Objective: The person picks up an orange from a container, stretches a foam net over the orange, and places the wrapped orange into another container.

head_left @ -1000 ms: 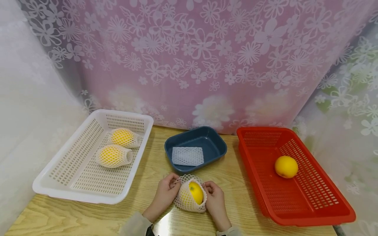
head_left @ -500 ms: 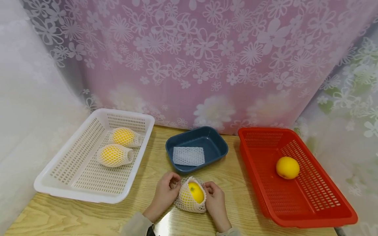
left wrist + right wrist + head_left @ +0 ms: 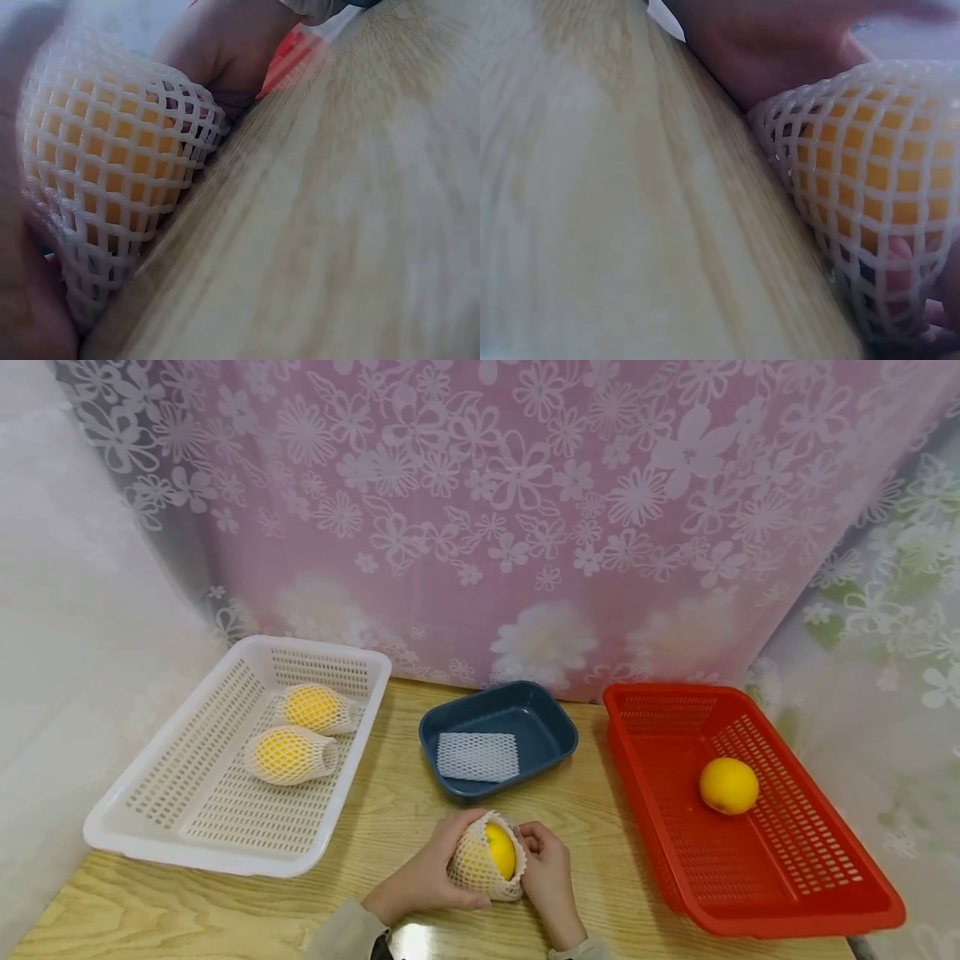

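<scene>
A round yellow fruit (image 3: 500, 852), like an orange, sits in a white foam net sleeve (image 3: 472, 862) on the table between my hands. The sleeve gapes on the upper right side, where bare yellow peel shows. My left hand (image 3: 431, 870) holds the netted fruit from the left, its thumb along the front and its fingers round the back. On the right, my right hand (image 3: 549, 868) pinches the sleeve's open edge with thumb and fingertips. In the left wrist view the netting (image 3: 105, 150) lies stretched over the fruit; in the right wrist view a fingertip (image 3: 900, 247) shows through the mesh.
At the left a white basket (image 3: 187, 858) holds two netted yellow fruits (image 3: 288, 756). Behind my hands, a dark blue tray (image 3: 543, 727) carries a flat white foam net (image 3: 477, 757). A red basket (image 3: 645, 810) with one bare yellow fruit (image 3: 728, 786) stands at the right.
My left hand has gone from pinching the net's left edge to wrapping round the netted fruit, its thumb now in front. The right hand keeps its pinch at the right edge.
</scene>
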`<action>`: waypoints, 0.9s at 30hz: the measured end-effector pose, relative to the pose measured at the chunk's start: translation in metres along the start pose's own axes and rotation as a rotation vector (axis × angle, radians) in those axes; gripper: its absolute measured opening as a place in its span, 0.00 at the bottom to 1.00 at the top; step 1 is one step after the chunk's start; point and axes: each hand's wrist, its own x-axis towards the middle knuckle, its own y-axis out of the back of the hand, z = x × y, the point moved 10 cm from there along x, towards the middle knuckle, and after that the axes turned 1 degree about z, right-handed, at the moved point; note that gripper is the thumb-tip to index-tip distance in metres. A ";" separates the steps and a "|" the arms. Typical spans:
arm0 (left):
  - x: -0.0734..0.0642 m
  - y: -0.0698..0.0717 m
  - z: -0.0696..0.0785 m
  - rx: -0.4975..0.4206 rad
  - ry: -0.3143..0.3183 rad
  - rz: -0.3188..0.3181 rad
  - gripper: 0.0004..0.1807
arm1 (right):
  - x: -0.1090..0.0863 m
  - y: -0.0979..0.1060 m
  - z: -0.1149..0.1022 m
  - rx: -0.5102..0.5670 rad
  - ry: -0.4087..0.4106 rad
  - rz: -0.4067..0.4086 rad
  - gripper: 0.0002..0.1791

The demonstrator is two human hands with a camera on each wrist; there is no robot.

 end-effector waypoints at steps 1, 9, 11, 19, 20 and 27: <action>0.000 -0.001 -0.002 0.010 0.031 -0.004 0.52 | 0.000 0.000 0.000 0.002 0.001 0.003 0.08; -0.001 0.003 -0.004 0.072 0.049 0.072 0.50 | -0.001 -0.004 0.004 0.065 0.008 -0.051 0.05; -0.002 0.006 0.000 0.073 0.016 0.098 0.50 | -0.003 -0.007 0.002 0.096 0.016 -0.093 0.05; -0.002 0.017 0.011 0.004 -0.121 0.198 0.48 | -0.011 -0.029 -0.001 0.376 -0.026 -0.313 0.11; -0.002 0.018 0.011 0.000 -0.127 0.204 0.48 | -0.012 -0.032 0.001 0.413 -0.042 -0.338 0.12; 0.000 0.016 0.007 -0.100 -0.120 0.179 0.52 | -0.013 -0.039 0.007 0.565 -0.131 -0.415 0.11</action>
